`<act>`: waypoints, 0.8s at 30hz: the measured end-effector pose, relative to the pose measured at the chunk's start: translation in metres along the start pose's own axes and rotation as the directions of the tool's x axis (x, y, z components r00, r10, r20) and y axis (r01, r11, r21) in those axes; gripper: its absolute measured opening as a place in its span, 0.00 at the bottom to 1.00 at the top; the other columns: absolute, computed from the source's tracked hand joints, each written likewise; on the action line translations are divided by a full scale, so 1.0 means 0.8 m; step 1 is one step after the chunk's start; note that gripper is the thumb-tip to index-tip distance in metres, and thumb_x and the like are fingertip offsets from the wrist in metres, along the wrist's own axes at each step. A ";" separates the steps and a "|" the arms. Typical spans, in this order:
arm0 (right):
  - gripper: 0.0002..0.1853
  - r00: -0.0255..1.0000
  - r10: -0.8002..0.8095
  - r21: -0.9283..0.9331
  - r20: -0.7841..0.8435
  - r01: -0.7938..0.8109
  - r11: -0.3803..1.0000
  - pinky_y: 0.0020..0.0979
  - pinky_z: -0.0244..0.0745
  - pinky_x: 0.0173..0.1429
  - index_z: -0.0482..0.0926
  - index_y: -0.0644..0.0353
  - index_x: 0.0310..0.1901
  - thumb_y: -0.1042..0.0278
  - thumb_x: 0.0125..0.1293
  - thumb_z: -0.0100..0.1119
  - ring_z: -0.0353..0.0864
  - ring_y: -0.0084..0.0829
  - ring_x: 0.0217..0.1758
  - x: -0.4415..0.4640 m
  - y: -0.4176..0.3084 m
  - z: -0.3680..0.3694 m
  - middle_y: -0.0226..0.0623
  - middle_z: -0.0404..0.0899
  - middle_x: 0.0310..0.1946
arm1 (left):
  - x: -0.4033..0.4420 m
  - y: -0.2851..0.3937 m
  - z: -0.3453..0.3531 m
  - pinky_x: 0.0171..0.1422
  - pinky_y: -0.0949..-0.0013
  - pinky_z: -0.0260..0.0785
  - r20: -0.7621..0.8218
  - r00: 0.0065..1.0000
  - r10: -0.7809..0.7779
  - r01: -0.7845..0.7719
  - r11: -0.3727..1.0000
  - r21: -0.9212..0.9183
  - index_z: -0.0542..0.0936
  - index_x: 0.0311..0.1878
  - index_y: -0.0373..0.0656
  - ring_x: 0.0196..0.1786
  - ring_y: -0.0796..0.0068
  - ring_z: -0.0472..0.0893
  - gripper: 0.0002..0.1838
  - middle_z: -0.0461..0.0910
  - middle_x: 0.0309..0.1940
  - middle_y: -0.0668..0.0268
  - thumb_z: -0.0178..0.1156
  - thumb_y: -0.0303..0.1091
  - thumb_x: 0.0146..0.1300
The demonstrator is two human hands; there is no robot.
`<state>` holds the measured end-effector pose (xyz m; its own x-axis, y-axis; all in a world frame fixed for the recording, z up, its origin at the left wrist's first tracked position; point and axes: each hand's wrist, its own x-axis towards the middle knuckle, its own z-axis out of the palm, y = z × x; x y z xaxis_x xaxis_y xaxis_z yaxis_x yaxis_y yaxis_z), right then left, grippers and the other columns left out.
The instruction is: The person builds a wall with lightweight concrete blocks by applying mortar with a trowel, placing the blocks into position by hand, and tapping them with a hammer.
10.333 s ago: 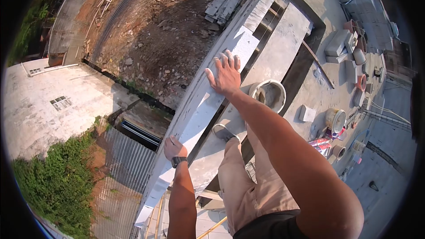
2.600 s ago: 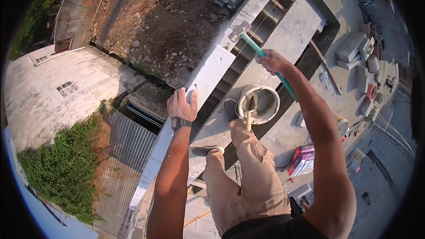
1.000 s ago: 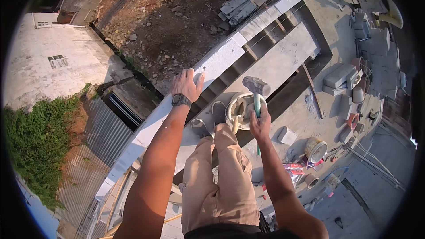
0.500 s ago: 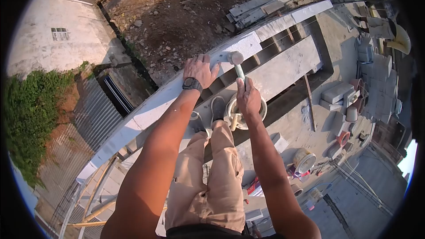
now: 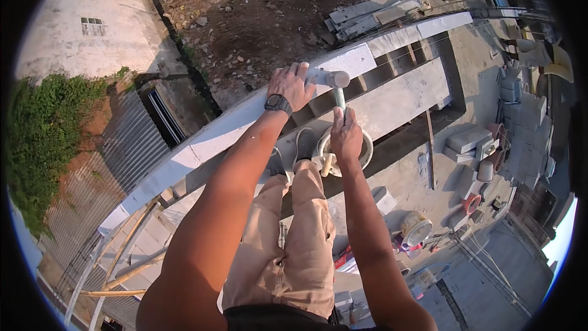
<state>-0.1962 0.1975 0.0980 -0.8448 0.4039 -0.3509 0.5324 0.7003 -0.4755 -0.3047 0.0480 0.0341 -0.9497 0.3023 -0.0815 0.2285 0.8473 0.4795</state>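
Observation:
My right hand [image 5: 346,136] is wrapped round the pale green handle of a mallet [image 5: 339,79]. The mallet's round grey head is at the row of white blocks [image 5: 349,59], close to the fingers of my other hand; I cannot tell whether it touches them. My left hand [image 5: 292,87], with a dark watch at the wrist, lies on top of the blocks with its fingers stretched out. Below my right hand stands a white bucket [image 5: 367,158], partly hidden by the forearm, with a pale wooden-looking handle sticking out of it.
The block row curves along an edge, with lower ground of soil and rubble [image 5: 257,30] beyond it. A long concrete slab [image 5: 398,95] lies beside openings. Stacked blocks [image 5: 467,140] and another bucket [image 5: 418,229] stand at right. Bamboo poles [image 5: 131,277] are at lower left.
The view has shifted slightly, so the scene sits a little further right. My left hand stays on the blocks, and my right hand still grips the mallet, its head still by the block row.

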 end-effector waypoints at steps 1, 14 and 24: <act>0.22 1.000 0.004 0.016 -0.009 -0.004 1.000 0.54 0.74 0.38 0.74 0.61 0.43 0.46 0.78 0.44 0.80 0.64 0.35 0.002 0.003 0.004 0.59 0.80 0.27 | -0.001 -0.002 0.000 0.62 0.51 0.68 -0.019 1.000 0.017 -0.017 1.000 0.000 0.73 0.60 0.46 0.52 0.52 0.81 0.25 0.81 0.52 0.56 0.61 0.45 0.61; 0.29 0.999 -0.043 0.387 -0.017 0.046 0.921 0.35 0.59 0.29 0.74 0.68 0.35 0.44 0.79 0.44 0.61 0.27 0.23 0.019 -0.002 0.007 0.34 0.62 0.19 | -0.154 -0.114 -0.039 0.71 0.46 0.56 -0.127 0.953 -0.273 0.288 0.951 0.116 0.79 0.51 0.44 0.55 0.57 0.78 0.23 0.80 0.46 0.58 0.57 0.55 0.68; 0.20 0.937 -0.349 0.239 -0.014 0.342 0.909 0.40 0.65 0.30 0.74 0.64 0.41 0.53 0.80 0.45 0.68 0.41 0.22 -0.055 -0.007 0.042 0.46 0.72 0.22 | -0.153 -0.106 -0.032 0.67 0.51 0.60 -0.150 0.942 -0.299 0.312 0.948 0.067 0.82 0.47 0.43 0.53 0.59 0.79 0.25 0.81 0.44 0.59 0.56 0.57 0.67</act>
<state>-0.1599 0.1564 0.0890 -0.9781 0.1423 -0.1521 0.2081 0.6340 -0.7448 -0.2133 -0.0720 0.0257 -0.9954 -0.0344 -0.0893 -0.0653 0.9267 0.3701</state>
